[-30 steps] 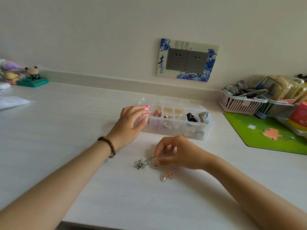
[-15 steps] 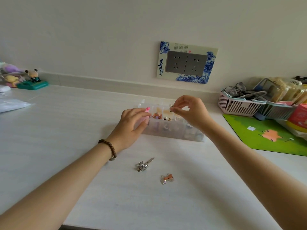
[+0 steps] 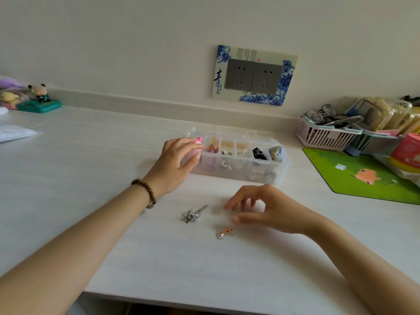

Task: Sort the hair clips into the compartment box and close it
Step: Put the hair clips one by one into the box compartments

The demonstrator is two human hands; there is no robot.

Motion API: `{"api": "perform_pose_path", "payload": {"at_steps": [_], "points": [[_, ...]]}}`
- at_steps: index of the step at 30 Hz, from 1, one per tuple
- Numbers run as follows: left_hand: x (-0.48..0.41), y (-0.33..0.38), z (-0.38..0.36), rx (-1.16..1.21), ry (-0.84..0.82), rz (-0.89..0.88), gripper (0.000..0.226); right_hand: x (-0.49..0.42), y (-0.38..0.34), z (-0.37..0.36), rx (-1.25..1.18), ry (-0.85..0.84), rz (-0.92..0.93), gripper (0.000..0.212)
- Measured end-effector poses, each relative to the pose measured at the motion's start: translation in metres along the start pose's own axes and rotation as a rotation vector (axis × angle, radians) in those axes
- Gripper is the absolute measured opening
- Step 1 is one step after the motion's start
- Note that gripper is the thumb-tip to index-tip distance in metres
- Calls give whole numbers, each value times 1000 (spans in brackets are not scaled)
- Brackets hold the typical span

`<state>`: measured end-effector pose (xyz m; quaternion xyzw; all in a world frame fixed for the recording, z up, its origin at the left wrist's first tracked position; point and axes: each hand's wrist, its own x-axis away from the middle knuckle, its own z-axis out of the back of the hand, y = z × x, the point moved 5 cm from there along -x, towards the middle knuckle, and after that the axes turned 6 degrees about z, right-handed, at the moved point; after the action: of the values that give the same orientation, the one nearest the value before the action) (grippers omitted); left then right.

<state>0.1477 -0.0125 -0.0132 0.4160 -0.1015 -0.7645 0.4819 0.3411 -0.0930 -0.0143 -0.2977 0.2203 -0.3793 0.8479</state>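
White laminate worktop (image 3: pixel 68 178) carries all task items. A clear plastic compartment box (image 3: pixel 238 162), lid open toward the wall, sits near the worktop's rear edge, its divided cells already holding assorted clips. The left hand (image 3: pixel 179 162) rests against the box's left end, fingers curled loosely on its wall and over a small pink item (image 3: pixel 199 139); whether that item is pinched cannot be told. This placement appears meant to steady the box while the other hand loads it. The right hand (image 3: pixel 266 210) hovers just in front of the box, fingers spread and empty, nothing grasped. Two clips remain unsorted toward the front edge: a silver metal bow-shaped hair clip (image 3: pixel 193 215), to the left of the right hand's fingertips, and a small orange-and-clear bow hair clip (image 3: pixel 224 233), just below the thumb. The orange clip is judged the likelier next pick. Open surface surrounds both clips, giving free approach from any side. A green mat (image 3: pixel 363 178) and pink slatted basket (image 3: pixel 327 137) occupy the right rear corner, well apart from the working area.
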Motion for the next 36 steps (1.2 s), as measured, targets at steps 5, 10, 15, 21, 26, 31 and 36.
{"api": "perform_pose_path", "payload": {"at_steps": [5, 10, 15, 21, 26, 31, 36], "points": [[0, -1, 0, -14, -3, -1, 38, -1, 0, -15, -42, -37, 36, 22], [0, -3, 0, -9, -11, 5, 38, -1, 3, -16, -70, 32, 63, 14], [0, -3, -1, 17, -1, -4, 30, -15, -1, 11, -161, 263, 102, 14], [0, -3, 0, 23, -13, 16, 29, -64, 3, 79, 137, 602, 53, 11], [1, -2, 0, 30, -22, 17, 30, -91, 17, 71, 317, 530, -100, 12], [-1, -3, 1, 42, -21, 21, 28, -67, -5, 54, 80, 593, 54, 10], [-2, -3, 2, 28, -11, 14, 28, -50, -18, -6, -90, 134, 50, 13]]}}
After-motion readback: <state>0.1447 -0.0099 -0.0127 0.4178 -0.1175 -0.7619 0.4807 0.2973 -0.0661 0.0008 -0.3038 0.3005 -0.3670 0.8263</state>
